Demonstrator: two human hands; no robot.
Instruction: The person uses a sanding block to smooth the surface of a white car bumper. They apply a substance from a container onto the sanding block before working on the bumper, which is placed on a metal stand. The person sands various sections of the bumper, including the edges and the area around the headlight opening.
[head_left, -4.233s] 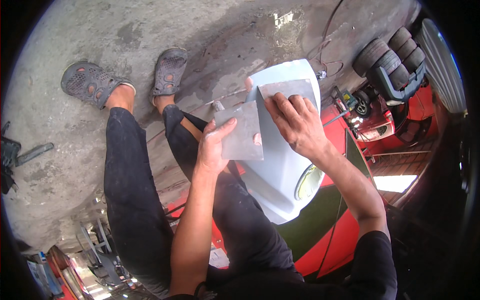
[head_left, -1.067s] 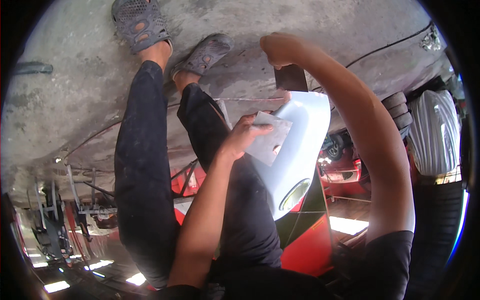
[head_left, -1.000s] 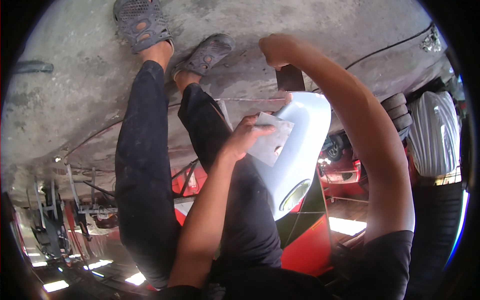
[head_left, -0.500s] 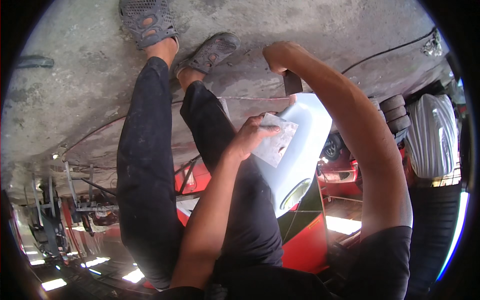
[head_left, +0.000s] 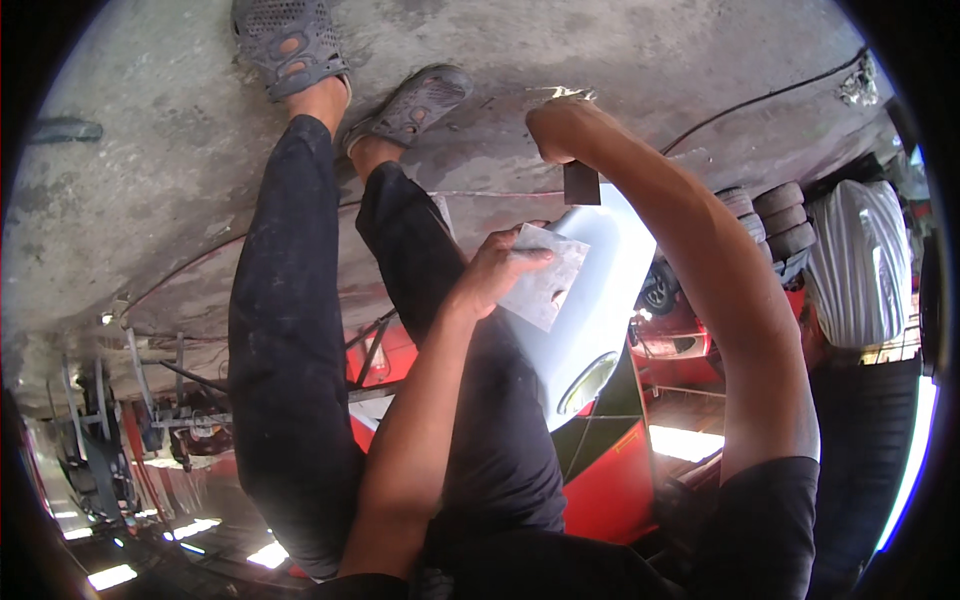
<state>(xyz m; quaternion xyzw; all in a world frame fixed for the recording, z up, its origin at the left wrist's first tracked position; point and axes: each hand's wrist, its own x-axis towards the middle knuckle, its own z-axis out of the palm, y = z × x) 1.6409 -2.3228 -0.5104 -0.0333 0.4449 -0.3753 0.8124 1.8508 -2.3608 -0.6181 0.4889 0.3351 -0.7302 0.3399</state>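
Note:
My left hand [head_left: 488, 272] grips a thin, pale, smudged square plate [head_left: 545, 278] at its edge, thumb pressed on top. Beneath the plate lies a glossy pale-blue curved panel [head_left: 622, 235] with an oval opening near its lower end. It lies beside my dark-trousered leg. At the panel's far end, my right hand [head_left: 562, 130] is closed around a dark flat rectangular blade [head_left: 581, 185], which looks like a spreader. Its edge is at the panel's end; whether it touches I cannot tell. My wrist and forearm hide most of the right fingers.
My feet, in grey clogs [head_left: 408, 108], stand on the stained concrete floor [head_left: 170, 170]. A black cable [head_left: 765, 100] runs across the floor at the right. Stacked tires [head_left: 785, 218] and a silver-covered object [head_left: 862, 265] stand farther right. Red bodywork [head_left: 610, 485] shows below the panel.
The whole view has shifted slightly. The dark blade has turned a little in my right hand, showing more of its face. A pale patch now shows beyond my right fist. My left hand keeps its grip.

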